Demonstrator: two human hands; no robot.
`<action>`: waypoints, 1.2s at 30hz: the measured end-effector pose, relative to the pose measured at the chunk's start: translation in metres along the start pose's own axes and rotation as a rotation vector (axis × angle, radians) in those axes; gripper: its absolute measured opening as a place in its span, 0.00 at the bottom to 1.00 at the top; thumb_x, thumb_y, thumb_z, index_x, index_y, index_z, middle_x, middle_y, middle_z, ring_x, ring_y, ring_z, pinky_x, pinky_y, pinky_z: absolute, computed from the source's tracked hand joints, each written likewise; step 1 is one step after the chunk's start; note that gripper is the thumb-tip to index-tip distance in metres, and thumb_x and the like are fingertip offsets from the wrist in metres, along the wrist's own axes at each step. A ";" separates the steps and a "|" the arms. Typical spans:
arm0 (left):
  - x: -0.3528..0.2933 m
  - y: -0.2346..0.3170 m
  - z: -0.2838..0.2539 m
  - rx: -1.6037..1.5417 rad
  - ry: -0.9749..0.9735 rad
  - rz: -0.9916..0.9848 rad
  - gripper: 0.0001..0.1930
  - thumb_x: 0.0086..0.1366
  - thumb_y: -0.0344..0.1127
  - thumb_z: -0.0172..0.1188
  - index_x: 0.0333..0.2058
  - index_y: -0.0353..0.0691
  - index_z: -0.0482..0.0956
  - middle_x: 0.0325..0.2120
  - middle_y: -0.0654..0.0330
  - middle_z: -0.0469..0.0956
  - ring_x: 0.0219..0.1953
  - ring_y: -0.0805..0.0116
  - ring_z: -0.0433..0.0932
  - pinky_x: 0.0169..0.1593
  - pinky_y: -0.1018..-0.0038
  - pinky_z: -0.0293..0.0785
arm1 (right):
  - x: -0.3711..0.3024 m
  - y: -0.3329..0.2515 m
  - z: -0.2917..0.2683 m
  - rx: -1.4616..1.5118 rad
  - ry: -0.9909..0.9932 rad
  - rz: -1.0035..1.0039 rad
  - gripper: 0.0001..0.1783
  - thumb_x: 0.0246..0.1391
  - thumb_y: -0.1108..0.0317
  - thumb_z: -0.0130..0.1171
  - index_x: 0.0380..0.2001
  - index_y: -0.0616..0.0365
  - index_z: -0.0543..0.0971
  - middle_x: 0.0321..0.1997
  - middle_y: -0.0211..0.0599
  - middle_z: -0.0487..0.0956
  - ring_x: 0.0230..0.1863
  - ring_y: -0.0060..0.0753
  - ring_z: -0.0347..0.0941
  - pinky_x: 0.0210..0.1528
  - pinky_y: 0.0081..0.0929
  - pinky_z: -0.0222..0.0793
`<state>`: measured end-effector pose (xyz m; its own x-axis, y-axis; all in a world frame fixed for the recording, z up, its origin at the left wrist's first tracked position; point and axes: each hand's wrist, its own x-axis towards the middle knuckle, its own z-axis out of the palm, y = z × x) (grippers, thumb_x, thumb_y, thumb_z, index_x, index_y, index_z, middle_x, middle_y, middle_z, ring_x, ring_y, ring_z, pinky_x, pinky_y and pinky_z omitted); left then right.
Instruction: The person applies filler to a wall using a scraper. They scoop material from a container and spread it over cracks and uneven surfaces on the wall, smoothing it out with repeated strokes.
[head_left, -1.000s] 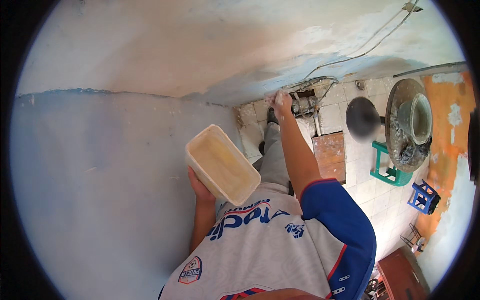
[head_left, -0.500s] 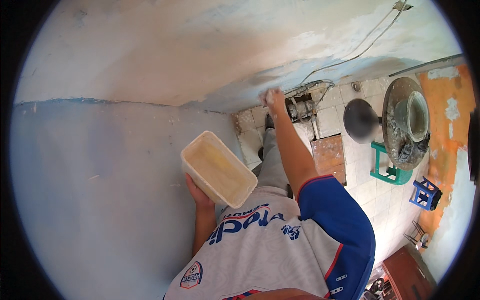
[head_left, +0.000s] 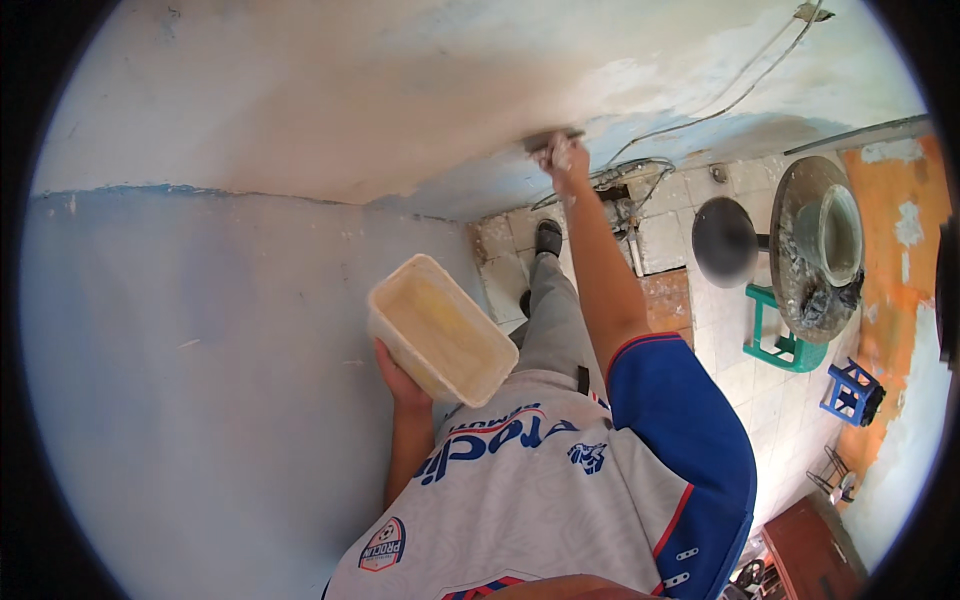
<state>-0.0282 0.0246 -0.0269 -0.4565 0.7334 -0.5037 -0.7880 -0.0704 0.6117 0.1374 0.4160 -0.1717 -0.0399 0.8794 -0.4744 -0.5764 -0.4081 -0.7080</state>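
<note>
Higher up the wall (head_left: 400, 110) than half a second ago, right hand (head_left: 566, 163) at one o'clock, gripping what seems a dark flat tool (head_left: 540, 141), left hand (head_left: 402, 385) at seven-thirty, holding a cream tub (head_left: 400, 343) near centre, round table (head_left: 800, 185) at three.

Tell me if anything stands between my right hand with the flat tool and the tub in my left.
Nothing visible does. Only open space separates the right hand and its flat tool from the tub in the left hand. A foot in dark footwear shows between them but appears down at the floor.
</note>
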 end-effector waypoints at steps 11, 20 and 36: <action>-0.007 -0.005 -0.006 -0.002 0.030 0.027 0.35 0.75 0.62 0.36 0.69 0.42 0.60 0.65 0.53 0.67 0.65 0.53 0.68 0.67 0.58 0.65 | -0.051 0.010 -0.066 0.058 -0.010 0.064 0.15 0.69 0.62 0.52 0.28 0.59 0.68 0.20 0.34 0.68 0.23 0.32 0.69 0.25 0.28 0.67; -0.008 -0.011 -0.007 -0.036 0.044 -0.031 0.35 0.74 0.61 0.37 0.68 0.42 0.60 0.65 0.54 0.67 0.65 0.53 0.68 0.66 0.58 0.66 | -0.079 -0.094 -0.001 0.280 -0.352 -0.047 0.10 0.65 0.68 0.53 0.28 0.57 0.70 0.22 0.33 0.70 0.23 0.29 0.68 0.27 0.24 0.66; -0.022 -0.021 -0.006 -0.023 0.048 -0.045 0.35 0.75 0.61 0.37 0.68 0.42 0.60 0.66 0.54 0.66 0.65 0.54 0.68 0.66 0.58 0.66 | -0.076 -0.108 -0.028 0.098 -0.357 -0.101 0.14 0.69 0.62 0.51 0.29 0.56 0.71 0.23 0.33 0.71 0.26 0.31 0.70 0.27 0.26 0.68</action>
<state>-0.0039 0.0060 -0.0325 -0.4396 0.7028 -0.5592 -0.8170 -0.0543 0.5740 0.2256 0.3867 -0.0743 -0.2504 0.9512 -0.1802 -0.6666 -0.3044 -0.6804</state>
